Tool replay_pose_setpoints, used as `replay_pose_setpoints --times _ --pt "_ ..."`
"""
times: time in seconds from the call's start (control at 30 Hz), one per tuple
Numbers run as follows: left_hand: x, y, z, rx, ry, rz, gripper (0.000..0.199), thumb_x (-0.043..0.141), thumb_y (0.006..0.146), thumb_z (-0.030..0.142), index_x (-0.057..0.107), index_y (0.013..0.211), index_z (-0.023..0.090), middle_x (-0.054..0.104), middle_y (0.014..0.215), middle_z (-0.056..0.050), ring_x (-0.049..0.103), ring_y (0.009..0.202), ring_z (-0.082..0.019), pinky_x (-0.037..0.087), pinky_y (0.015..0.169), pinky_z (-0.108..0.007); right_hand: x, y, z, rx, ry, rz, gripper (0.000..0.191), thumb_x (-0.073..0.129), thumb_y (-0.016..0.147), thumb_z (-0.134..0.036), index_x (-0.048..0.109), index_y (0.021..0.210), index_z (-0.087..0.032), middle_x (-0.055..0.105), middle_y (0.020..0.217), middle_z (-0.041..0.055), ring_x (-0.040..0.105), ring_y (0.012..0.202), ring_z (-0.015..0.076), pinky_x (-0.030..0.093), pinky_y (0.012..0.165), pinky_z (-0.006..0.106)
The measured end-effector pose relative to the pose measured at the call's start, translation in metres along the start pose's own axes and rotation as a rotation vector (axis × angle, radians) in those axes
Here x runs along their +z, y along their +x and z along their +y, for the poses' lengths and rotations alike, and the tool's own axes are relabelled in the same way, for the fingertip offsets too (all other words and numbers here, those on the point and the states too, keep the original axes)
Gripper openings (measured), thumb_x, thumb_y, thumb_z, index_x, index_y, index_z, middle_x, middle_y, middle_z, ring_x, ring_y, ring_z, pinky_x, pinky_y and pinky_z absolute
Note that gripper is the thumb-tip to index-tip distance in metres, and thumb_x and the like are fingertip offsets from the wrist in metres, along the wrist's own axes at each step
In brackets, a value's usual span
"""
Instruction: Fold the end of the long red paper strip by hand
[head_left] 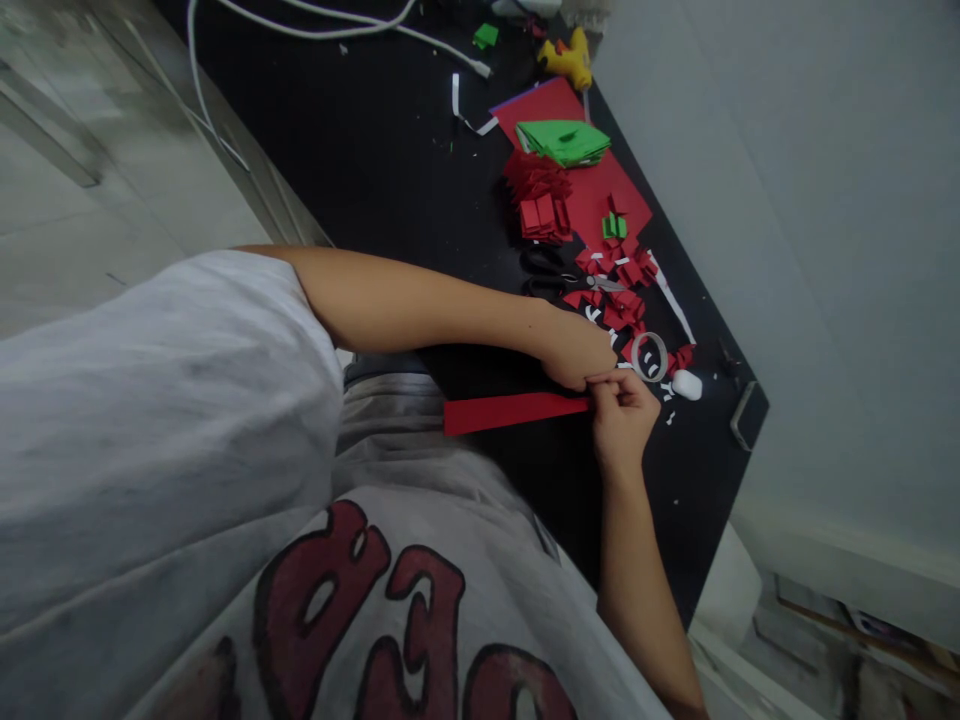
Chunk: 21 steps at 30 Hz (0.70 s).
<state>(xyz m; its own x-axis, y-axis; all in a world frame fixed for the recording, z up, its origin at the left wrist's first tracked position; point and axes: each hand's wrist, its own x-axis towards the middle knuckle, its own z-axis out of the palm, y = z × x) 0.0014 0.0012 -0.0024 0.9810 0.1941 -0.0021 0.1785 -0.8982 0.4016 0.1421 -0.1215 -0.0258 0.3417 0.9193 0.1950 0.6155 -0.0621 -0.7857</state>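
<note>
A long, narrow red paper strip (510,411) stretches from the front edge of the desk toward my fingers, its far end hidden by them. My right hand (628,415) is closed, thumb and fingertips pinching at that end. Touching it is my left hand (579,345), curled with its fingers bent under at the same end of the strip; its fingertips are largely hidden. Just beyond the hands lie a clear tape roll (649,357), small folded red paper pieces (624,308), and scissors (570,283) with black handles.
Stacked folded red paper (544,217) and folded green paper (564,143) lie farther left, over red sheets (589,195). A yellow glue gun (571,60) is near the far edge. White cables (322,35), a white earbud case (687,385) and a phone (748,416) rest on the black desk.
</note>
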Motion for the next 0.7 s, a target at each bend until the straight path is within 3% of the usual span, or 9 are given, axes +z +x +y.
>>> replay_pose_setpoints --times 0.37,0.7 --pt "0.0007 0.0005 -0.0009 -0.004 -0.084 0.019 0.022 0.066 0.086 0.022 0.079 0.103 0.018 0.075 0.106 -0.015 0.060 0.087 -0.024 0.040 0.083 -0.036 0.0002 0.0000 0.0023 -0.013 -0.015 0.001 0.012 0.065 0.075 -0.032 0.068 0.070 -0.022 0.038 0.051 -0.0086 0.030 0.050 0.0093 0.025 0.055 0.026" --pt "0.0021 0.0021 -0.0026 0.032 -0.012 0.015 0.027 0.060 0.092 0.026 0.079 0.109 0.015 0.075 0.108 -0.018 0.059 0.083 -0.023 0.040 0.077 -0.036 0.0001 0.0001 0.0012 -0.004 0.005 -0.005 0.012 0.066 0.075 -0.032 0.067 0.070 -0.021 0.037 0.050 -0.0093 0.029 0.049 0.0087 0.024 0.053 0.026"
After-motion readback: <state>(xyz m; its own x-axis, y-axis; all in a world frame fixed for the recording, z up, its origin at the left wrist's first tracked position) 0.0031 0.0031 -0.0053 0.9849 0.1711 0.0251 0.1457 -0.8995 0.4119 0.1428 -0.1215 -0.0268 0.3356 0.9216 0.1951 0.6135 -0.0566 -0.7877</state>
